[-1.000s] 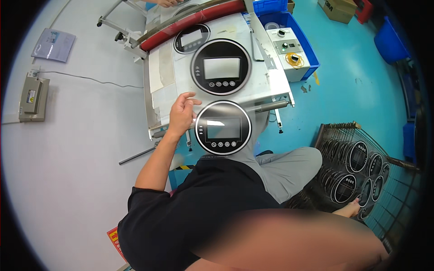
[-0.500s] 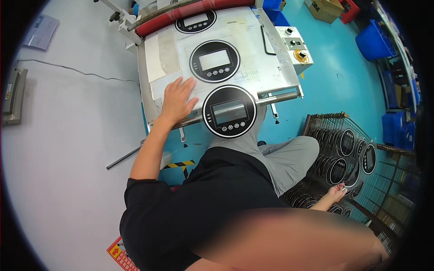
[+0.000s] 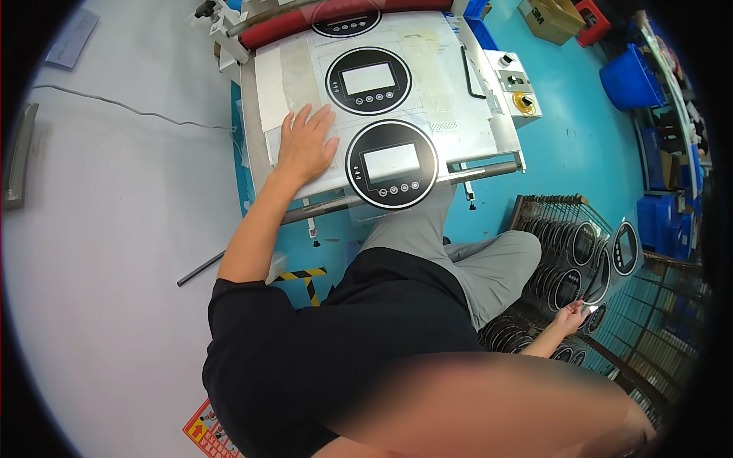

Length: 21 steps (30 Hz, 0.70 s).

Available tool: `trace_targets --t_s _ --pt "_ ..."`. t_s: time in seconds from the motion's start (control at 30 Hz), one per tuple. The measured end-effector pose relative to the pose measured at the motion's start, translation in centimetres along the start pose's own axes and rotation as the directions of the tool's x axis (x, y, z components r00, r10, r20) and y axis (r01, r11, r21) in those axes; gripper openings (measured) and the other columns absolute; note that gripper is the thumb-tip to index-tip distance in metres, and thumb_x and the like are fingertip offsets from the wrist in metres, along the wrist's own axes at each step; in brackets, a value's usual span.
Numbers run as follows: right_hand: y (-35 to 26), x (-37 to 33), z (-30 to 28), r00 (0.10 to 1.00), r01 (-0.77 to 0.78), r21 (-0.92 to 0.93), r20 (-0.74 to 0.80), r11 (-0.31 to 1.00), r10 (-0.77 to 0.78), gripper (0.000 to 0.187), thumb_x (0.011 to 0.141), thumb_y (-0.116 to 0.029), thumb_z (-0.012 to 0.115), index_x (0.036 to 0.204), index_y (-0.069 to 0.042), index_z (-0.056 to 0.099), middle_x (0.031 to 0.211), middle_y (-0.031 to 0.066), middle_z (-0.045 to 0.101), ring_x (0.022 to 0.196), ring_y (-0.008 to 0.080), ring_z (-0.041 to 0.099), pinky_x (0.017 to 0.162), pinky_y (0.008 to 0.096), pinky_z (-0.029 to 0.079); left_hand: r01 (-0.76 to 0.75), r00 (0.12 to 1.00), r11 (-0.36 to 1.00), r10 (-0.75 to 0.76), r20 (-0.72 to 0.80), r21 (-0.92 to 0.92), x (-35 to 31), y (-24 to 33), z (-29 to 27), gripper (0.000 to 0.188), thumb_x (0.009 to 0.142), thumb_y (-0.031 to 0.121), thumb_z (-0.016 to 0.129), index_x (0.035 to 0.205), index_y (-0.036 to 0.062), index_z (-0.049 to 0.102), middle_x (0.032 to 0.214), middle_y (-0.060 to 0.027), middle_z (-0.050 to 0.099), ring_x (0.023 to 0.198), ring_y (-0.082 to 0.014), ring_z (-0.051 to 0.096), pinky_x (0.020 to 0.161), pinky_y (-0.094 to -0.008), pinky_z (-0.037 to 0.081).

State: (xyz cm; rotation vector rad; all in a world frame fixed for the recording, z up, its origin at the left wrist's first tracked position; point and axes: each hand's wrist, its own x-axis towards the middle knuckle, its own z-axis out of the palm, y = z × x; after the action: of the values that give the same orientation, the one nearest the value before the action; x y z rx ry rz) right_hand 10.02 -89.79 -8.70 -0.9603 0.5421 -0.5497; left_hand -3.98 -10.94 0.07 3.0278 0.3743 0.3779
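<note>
My left hand (image 3: 308, 145) lies flat with fingers spread on the machine's bed (image 3: 466, 137), beside the near panel. That round black panel (image 3: 392, 163), with a rectangular window and a row of small round icons, reaches over the bed's front edge. A second black panel (image 3: 369, 81) lies beyond it, and a third (image 3: 346, 23) is partly beneath the red roller (image 3: 305, 27). Down at the right, my right hand (image 3: 569, 317) pinches the edge of a round black panel (image 3: 601, 278) at the rack. Another panel (image 3: 625, 248) stands out just above it.
A wire rack (image 3: 561, 206) holding many similar panels stands right of my legs. The control box (image 3: 518, 84) with knobs sits at the bed's right side. Blue bins (image 3: 664, 225), a blue bucket (image 3: 632, 76) and a cardboard box (image 3: 551, 19) are farther right.
The panels on the bed have moved away from me toward the red roller. At the rack, the panels by my right hand have risen slightly. My left hand stays on the bed.
</note>
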Motion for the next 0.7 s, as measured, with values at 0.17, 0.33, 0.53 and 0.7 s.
trace_targets --t_s 0.17,0.33,0.53,0.7 --pt "0.6 -1.8 1.6 0.999 0.013 -0.049 -0.038 0.999 -0.015 0.049 0.093 -0.001 0.039 0.140 -0.004 0.027 0.096 0.0198 0.053 0.076 0.0204 0.057 0.068 0.0254 0.054 0.029 0.999 0.999 -0.028 -0.017 0.038 1.3 -0.4 -0.1 0.053 0.082 0.037 0.057 0.125 0.0065 0.050 0.135 -0.0071 0.046 0.127 -0.0316 0.036 0.106 -0.0503 0.021" --pt "0.6 -3.2 2.3 0.997 0.017 -0.052 -0.068 0.998 -0.021 0.047 0.094 -0.005 0.043 0.138 -0.004 0.029 0.095 0.0194 0.053 0.075 0.0205 0.057 0.067 0.0250 0.053 0.032 0.999 0.997 -0.034 0.028 0.068 2.3 -1.4 -0.2 0.054 0.083 0.037 0.057 0.127 0.0062 0.049 0.136 -0.0078 0.045 0.129 -0.0313 0.034 0.107 -0.0497 0.020" --pt "0.3 -2.6 1.1 0.997 0.016 -0.068 -0.076 0.998 -0.021 0.049 0.093 -0.003 0.042 0.140 -0.004 0.026 0.096 0.0194 0.052 0.074 0.0199 0.056 0.067 0.0250 0.053 0.015 0.998 0.995 -0.021 0.059 0.095 3.5 -2.1 -0.1 0.055 0.083 0.038 0.056 0.127 0.0065 0.048 0.136 -0.0072 0.045 0.129 -0.0308 0.034 0.107 -0.0494 0.018" --pt "0.5 -2.8 1.2 0.997 0.027 -0.069 -0.068 0.997 -0.031 0.049 0.093 0.001 0.039 0.140 -0.004 0.026 0.099 0.0197 0.051 0.076 0.0201 0.056 0.069 0.0254 0.053 0.019 0.997 0.995 -0.026 0.069 0.100 4.3 -2.6 0.1 0.054 0.085 0.038 0.054 0.129 0.0068 0.048 0.138 -0.0069 0.042 0.130 -0.0306 0.032 0.108 -0.0500 0.018"
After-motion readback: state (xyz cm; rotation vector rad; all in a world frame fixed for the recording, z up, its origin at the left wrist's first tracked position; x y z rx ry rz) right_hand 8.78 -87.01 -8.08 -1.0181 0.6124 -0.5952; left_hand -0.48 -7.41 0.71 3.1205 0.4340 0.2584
